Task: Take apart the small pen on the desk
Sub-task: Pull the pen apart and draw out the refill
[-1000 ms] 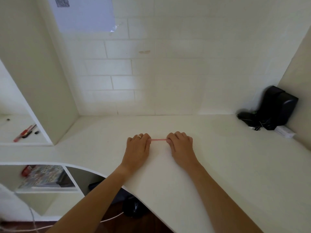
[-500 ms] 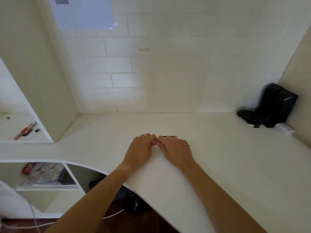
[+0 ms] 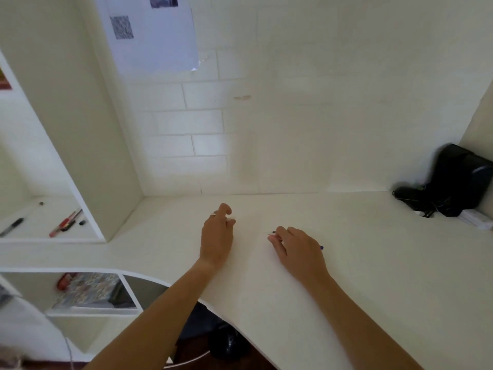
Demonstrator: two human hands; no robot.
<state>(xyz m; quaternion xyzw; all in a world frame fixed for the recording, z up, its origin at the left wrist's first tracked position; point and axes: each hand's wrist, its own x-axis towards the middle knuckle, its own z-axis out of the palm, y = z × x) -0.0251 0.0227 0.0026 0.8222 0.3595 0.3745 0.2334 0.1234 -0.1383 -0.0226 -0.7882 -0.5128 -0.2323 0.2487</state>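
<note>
My right hand (image 3: 298, 249) rests on the white desk (image 3: 373, 263), shut on the small pen (image 3: 321, 247). Only the pen's ends show: a thin dark tip pokes out past the fingers on the left, and a blue end sticks out behind the hand. The rest is hidden under the fingers. My left hand (image 3: 216, 236) lies a hand's width to the left, with a ring on one finger and its thumb and fingertips pinched together. Whether anything small sits in that pinch is too fine to see.
A black device with cables (image 3: 453, 182) fills the far right corner, with a white box (image 3: 477, 220) beside it. On the left shelf lie red pens (image 3: 65, 222) and a black marker (image 3: 12, 227). The desk's curved front edge runs below my forearms.
A thin pink piece spanned both hands, which then met. They have since moved apart: the left went left and back, the right kept the thin pen. The camera tilted up.
</note>
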